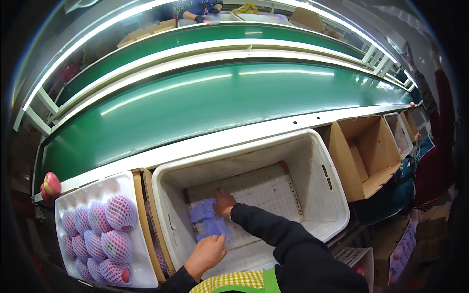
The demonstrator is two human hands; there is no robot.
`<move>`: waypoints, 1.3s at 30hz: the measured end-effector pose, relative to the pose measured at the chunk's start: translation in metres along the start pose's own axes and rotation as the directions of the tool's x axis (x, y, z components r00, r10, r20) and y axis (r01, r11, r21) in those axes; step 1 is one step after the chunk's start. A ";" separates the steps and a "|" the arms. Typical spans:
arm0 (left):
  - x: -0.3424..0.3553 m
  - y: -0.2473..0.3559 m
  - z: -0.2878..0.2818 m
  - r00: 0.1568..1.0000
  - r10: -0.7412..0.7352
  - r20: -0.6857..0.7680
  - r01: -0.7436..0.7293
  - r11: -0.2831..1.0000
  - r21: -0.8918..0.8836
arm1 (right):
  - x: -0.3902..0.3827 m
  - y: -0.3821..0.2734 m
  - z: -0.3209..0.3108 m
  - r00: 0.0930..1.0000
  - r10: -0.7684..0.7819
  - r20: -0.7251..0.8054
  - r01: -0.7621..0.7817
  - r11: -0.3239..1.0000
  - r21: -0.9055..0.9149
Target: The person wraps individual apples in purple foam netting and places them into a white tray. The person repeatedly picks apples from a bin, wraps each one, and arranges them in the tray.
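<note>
Lavender netting pieces: here they are, a small cluster of mesh (pixel 215 226) lying flat on the floor of the white plastic crate (pixel 254 149), toward its left end, right between your two hands.
Right hand: yours (pixel 224 202) reaches deep into the crate, fingers partly curled and pointing down, right at the netting's right edge; whether they pinch it, you can't tell from up here.
Left hand: yours (pixel 207 252) comes in over the near side, fingers half bent and close together, tips at the netting's near edge; contact looks likely, but a firm hold can't be made out.
Left of the crate: a white molded tray (pixel 142 254) carries your rows of red fruit in lavender nets (pixel 117 245), with a cardboard box (pixel 149 215) between tray and crate.
Right of the crate: an open cardboard box (pixel 340 161) stands just beside it.
Ahead of you: a green conveyor belt (pixel 205 100) runs across, bare red fruit (pixel 51 185) at its near left corner.
</note>
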State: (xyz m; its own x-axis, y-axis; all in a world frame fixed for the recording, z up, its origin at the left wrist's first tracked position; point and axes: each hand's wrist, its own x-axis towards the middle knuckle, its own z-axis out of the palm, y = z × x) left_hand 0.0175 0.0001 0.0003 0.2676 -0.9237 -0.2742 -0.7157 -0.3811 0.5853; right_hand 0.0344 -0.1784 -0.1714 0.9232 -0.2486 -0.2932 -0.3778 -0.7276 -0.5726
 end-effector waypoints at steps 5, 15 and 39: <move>-0.002 0.002 -0.002 1.000 -0.022 0.009 0.022 0.999 -0.030 | -0.022 -0.018 0.076 0.997 -0.012 0.072 0.017 0.998 -0.058; -0.007 0.002 -0.001 0.996 0.068 -0.055 -0.069 0.998 -0.003 | -0.049 -0.046 0.082 0.860 -0.055 0.508 0.125 0.987 -0.105; -0.031 0.018 0.012 0.778 0.625 -0.057 -0.628 0.777 -0.052 | -0.273 -0.005 -0.132 0.805 0.447 -0.391 -0.530 0.838 -0.131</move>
State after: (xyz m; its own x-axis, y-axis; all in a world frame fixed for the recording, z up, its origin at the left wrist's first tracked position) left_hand -0.0119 0.0226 0.0102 -0.2026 -0.9595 0.1957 -0.6905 0.2817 0.6662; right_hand -0.2063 -0.1915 0.0129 0.6016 -0.7753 -0.1926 -0.7961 -0.5621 -0.2241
